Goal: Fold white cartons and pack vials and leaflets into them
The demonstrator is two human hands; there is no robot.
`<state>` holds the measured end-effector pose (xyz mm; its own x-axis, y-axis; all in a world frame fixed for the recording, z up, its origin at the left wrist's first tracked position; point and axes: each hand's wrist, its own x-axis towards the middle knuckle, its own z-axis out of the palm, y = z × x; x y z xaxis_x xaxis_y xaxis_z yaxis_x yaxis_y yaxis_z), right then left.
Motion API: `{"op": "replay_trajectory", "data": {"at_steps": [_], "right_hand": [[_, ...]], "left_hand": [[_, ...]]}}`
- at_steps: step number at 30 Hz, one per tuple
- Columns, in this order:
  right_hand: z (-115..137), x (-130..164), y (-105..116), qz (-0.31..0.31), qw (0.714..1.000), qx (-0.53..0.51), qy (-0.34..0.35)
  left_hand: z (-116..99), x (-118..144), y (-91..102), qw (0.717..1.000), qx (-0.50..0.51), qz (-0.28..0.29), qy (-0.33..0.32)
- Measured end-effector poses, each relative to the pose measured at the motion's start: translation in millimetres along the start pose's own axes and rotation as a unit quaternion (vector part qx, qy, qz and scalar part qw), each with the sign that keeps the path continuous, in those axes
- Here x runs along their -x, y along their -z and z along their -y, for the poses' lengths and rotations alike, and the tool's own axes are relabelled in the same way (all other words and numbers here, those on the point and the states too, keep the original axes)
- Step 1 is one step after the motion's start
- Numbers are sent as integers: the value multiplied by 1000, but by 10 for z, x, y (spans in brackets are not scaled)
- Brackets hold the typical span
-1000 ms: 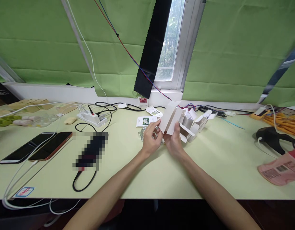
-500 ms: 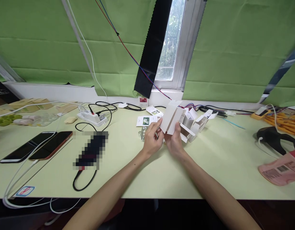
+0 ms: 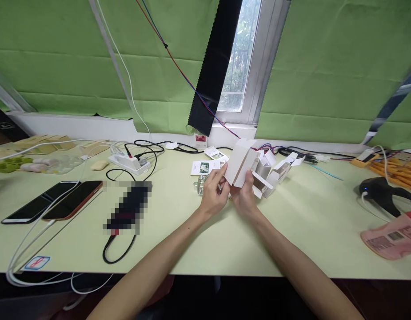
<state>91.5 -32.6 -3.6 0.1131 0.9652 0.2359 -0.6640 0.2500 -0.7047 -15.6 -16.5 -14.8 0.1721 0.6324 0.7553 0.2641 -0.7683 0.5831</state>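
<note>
Two hands | left hand [image 3: 213, 195], right hand [image 3: 244, 198] | white box [image 3: 240, 165] pinched between, above.

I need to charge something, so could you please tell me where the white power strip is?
The white power strip lies on the table's far left part, beyond the two phones, with black cables plugged in.

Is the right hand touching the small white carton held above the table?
Touching. The head view shows the right hand with its fingertips pressed on the white carton from below.
</note>
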Motion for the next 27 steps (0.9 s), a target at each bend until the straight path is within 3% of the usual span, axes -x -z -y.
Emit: {"op": "replay_trajectory", "data": {"at_steps": [27], "right_hand": [[-29, -15, 19, -24, 1000, 4, 11]], "left_hand": [[19, 17, 22, 999, 21, 24, 21]]}}
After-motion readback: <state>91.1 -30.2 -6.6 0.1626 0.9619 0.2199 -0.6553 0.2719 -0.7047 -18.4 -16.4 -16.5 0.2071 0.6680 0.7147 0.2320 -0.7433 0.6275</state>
